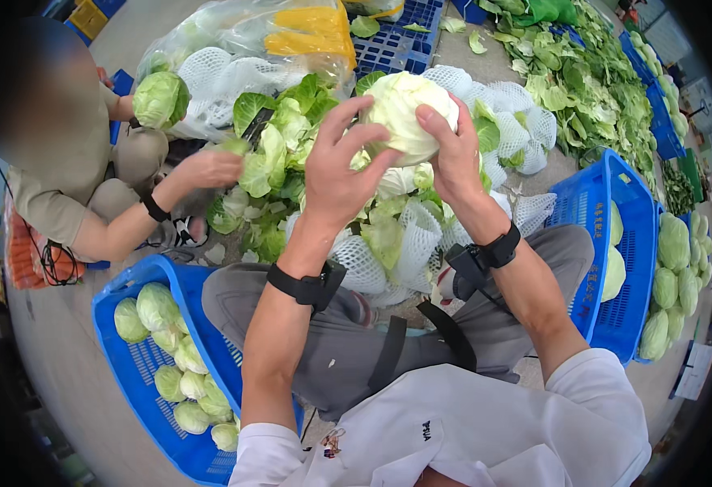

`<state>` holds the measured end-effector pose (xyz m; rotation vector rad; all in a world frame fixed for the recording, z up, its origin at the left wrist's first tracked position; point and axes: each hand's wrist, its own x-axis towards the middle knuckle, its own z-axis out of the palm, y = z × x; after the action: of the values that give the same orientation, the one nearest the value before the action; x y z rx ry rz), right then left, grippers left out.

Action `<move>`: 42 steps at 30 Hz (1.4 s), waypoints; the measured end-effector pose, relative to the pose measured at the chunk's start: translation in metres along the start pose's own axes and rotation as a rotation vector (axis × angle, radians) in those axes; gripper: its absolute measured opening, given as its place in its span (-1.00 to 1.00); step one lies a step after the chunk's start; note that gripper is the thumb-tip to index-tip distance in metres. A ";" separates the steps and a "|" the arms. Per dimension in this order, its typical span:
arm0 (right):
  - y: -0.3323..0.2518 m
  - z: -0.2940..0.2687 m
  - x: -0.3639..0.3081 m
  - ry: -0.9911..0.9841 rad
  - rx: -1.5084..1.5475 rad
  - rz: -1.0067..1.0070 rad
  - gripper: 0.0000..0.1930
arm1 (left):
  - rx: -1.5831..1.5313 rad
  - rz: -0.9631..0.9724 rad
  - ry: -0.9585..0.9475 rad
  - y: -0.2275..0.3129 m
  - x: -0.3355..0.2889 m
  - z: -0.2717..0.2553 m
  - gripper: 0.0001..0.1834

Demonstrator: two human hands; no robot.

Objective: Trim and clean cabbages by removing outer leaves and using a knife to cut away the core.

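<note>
Out in front of me I hold a pale, smooth head of cabbage [407, 105] above a heap of leaves. My right hand [453, 158] grips its right side, the thumb pressed on the near face. On its left side, my left hand [341, 162] rests with fingers curved and spread, the fingertips against the cabbage. Below lie loose green cabbage leaves [271, 162] mixed with white foam net sleeves [421, 235]. Black bands with small devices circle both my wrists.
Left of me stands a blue crate [173, 406] of small cabbages; to my right another blue crate [604, 187] holds pale heads. A co-worker sits at left holding a green cabbage [161, 100]. A plastic bag [242, 32] lies ahead, and a leaf pile [583, 97] at far right.
</note>
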<state>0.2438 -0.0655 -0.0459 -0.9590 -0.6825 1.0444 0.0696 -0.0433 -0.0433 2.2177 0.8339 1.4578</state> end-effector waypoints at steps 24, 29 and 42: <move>0.006 -0.046 0.029 -0.582 0.514 0.348 0.06 | -0.881 -1.012 -0.226 -0.019 -0.007 -0.015 -0.03; -0.031 0.014 0.017 -0.698 -0.321 -0.350 0.51 | -1.534 -0.776 -0.175 0.000 -0.011 -0.018 0.10; -0.042 0.044 -0.003 -0.676 -0.164 0.366 0.34 | -0.295 -0.151 0.052 0.008 -0.011 -0.069 0.39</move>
<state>0.2223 -0.0624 0.0113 -0.8850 -1.1888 1.6888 0.0052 -0.0584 -0.0183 1.8680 0.7321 1.4657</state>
